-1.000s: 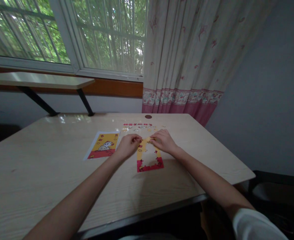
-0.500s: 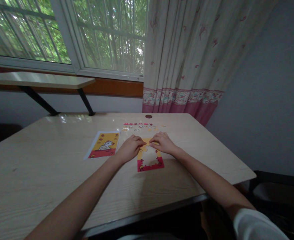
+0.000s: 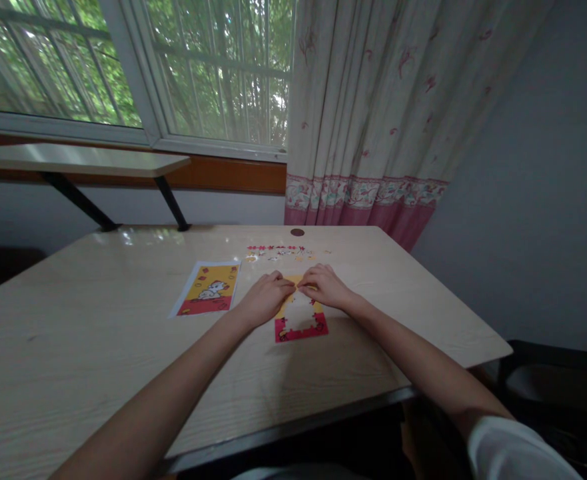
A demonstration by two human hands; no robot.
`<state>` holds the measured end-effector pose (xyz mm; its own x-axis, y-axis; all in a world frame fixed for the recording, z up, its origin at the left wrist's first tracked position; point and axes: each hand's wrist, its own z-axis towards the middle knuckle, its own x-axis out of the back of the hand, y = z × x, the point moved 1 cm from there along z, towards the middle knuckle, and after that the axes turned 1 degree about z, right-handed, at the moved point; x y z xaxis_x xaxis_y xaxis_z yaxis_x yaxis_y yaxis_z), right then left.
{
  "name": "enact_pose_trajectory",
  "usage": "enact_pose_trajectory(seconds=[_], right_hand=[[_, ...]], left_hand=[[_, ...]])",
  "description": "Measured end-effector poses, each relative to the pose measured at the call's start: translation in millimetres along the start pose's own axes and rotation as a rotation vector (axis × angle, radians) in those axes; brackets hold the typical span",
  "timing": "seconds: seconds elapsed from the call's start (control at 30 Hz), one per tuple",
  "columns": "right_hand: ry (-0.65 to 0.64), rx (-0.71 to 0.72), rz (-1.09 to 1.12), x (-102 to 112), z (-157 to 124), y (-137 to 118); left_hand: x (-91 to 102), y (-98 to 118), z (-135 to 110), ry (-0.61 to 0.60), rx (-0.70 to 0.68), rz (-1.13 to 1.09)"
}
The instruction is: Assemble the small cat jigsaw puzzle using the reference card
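Head view — hands (image 3: pixel 269 297) (image 3: pixel 324 287) at puzzle border (image 3: pixel 302 335), printed marks (image 3: pixel 319 327) unreadable

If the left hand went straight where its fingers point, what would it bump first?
Probably the right hand, facing it over the jigsaw border; I can't tell whether the two hands touch.

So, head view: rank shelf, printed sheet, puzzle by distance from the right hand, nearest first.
1. Puzzle: right at the right hand, running toward the person.
2. Printed sheet: to the left, past the left hand.
3. Shelf: raised, back left, clearly farthest.
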<state>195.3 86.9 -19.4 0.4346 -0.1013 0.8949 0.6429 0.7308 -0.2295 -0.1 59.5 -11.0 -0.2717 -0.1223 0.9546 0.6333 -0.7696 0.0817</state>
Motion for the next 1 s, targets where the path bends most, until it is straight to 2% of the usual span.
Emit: enact_pose_trajectory(seconds=[0.27,0.7,1.0], right_hand=[[0.026,-0.011,0.104,-7,2,7],[0.026,-0.019,0.104,-11,1,10],[0.004,0.007,0.095,-9,0,11]], left_hand=[[0.1,-2,0,-0.004,0.002,-0.019],[-3.7,-7,-2,0.03,-0.046,-0.009],[0.9,-6,-3,0.017,-0.019,-0.044]])
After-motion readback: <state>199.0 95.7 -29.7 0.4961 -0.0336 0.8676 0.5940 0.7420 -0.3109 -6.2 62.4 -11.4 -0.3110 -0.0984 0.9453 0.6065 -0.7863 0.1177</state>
